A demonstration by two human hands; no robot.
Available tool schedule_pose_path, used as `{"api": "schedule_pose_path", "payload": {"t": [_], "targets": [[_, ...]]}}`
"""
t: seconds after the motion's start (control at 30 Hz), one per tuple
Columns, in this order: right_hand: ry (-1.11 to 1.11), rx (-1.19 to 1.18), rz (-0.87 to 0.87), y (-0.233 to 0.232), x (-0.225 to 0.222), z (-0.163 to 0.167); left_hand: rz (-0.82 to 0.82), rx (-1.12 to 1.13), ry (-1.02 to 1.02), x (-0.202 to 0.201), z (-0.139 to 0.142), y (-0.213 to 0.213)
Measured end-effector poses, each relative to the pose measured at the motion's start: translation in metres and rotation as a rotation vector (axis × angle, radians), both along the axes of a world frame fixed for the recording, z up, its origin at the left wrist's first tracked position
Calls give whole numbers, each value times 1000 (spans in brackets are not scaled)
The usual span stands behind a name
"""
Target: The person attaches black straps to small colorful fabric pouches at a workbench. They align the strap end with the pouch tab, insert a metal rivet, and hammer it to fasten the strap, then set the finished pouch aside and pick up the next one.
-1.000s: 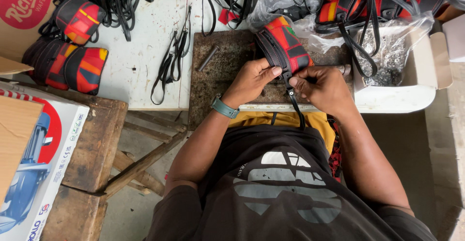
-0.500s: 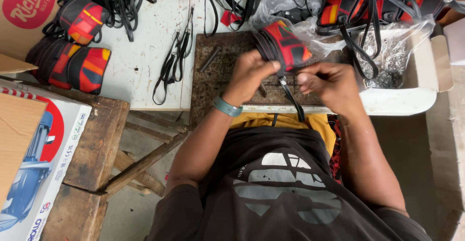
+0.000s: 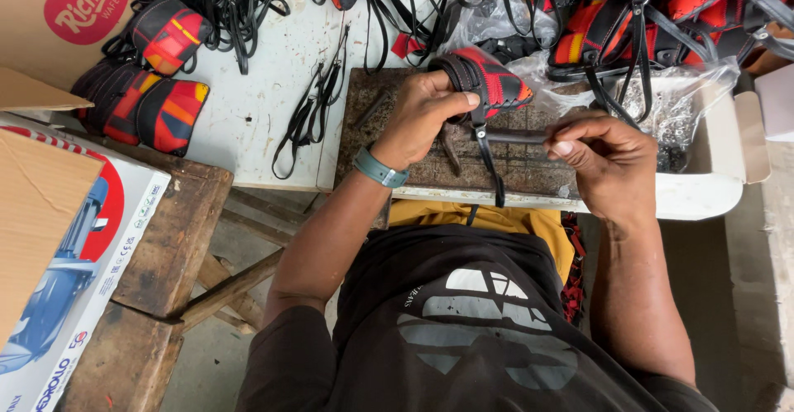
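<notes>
Red-and-black padded piece [image 3: 488,81] with a black strap [image 3: 488,160] hanging off it sits right in the middle of the bench, held just above a dark, rough stone slab [image 3: 529,168] on the white tabletop [image 3: 256,106]. Left hand [image 3: 426,114] is wrapped around the padded piece from the side, fingers curled over its edge and thumb pressed near the top, so it's closed on it pretty firmly. There's a teal watch band [image 3: 379,168] on that wrist. Right hand [image 3: 604,160] is off to the side, fingers pinched shut on the end of a thin dark metal rod [image 3: 513,135] that runs sideways to where the strap meets the piece. Can't really tell what the rod's tip is doing there, it's too small to make out.

Strap end dangles down over the slab's front edge toward the person's yellow cloth [image 3: 488,217] and black shirt.

Around it: a stack of matching red-and-black pieces [image 3: 145,102] on the left, a loose bundle of black straps [image 3: 314,110] next to the slab, more finished ones piled along the top [image 3: 645,7], and a clear plastic bag of small metal bits [image 3: 670,110] in a white tray [image 3: 703,201] on the right. Cardboard boxes [image 3: 58,230] sit at lower left on a wooden bench [image 3: 169,242].
</notes>
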State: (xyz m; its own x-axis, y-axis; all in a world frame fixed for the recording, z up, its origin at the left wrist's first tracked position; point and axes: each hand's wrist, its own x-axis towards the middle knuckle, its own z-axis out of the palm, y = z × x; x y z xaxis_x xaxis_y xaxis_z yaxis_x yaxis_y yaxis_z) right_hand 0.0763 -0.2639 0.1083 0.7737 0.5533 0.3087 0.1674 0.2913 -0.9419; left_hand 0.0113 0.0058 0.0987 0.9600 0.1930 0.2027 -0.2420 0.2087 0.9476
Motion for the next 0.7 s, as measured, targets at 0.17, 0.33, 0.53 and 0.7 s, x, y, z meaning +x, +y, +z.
{"api": "schedule_pose_path", "payload": {"t": [0.17,0.33,0.53,0.7], "targets": [[-485,-124,-151,21,-17,27,20,159,-39,-4,11,-16],[-629,-222,-288,37,-18,48,-29,258,-84,-12,39,-39],[-689,-266,-317,39,-15,56,71,508,-220,-25,67,-41],[-672,-249,-305,38,-14,48,165,755,-122,-32,75,-44]]}}
